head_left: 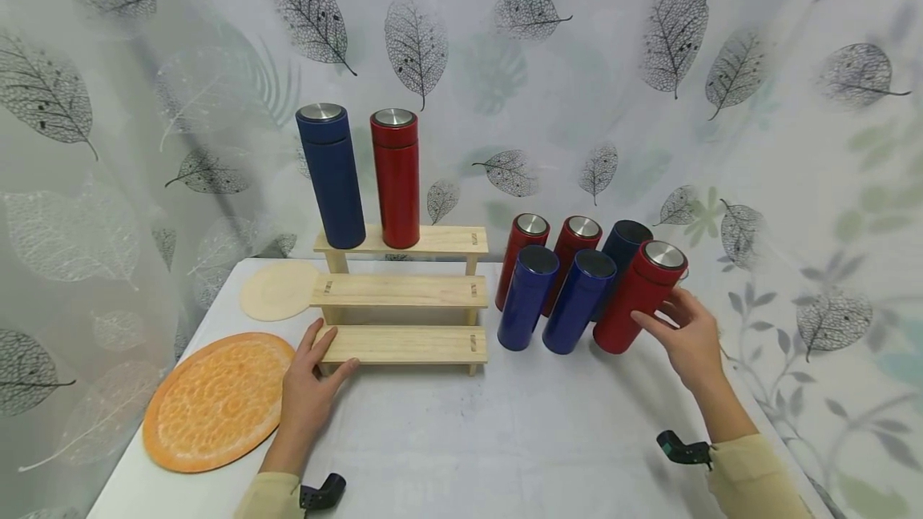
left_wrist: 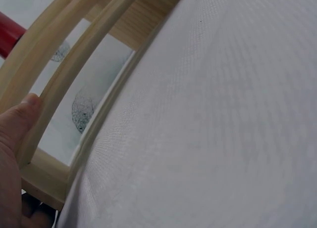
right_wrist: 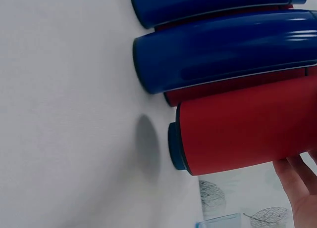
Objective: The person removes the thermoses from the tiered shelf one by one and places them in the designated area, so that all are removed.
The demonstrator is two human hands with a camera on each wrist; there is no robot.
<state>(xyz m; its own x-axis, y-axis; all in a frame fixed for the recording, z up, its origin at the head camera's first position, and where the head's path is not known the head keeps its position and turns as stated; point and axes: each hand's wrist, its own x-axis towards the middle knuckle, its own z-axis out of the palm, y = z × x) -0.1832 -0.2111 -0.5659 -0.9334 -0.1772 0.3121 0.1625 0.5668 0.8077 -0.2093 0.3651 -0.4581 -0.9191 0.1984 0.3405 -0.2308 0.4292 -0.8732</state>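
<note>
My right hand grips a red thermos with a silver lid around its upper side. It tilts slightly, and in the right wrist view its base hangs over the tabletop, apart from its shadow. Beside it stand two shiny blue thermoses, with two red ones and a darker blue one behind. My left hand holds the left end of the lowest plank of a three-tier wooden rack, its thumb along the plank. On the top tier stand a dark blue thermos and a red thermos.
Left of the rack, a round orange mat patterned like bread lies on the white table. A pale round board sits behind it. Leaf-printed curtain hangs close behind the rack and along both sides.
</note>
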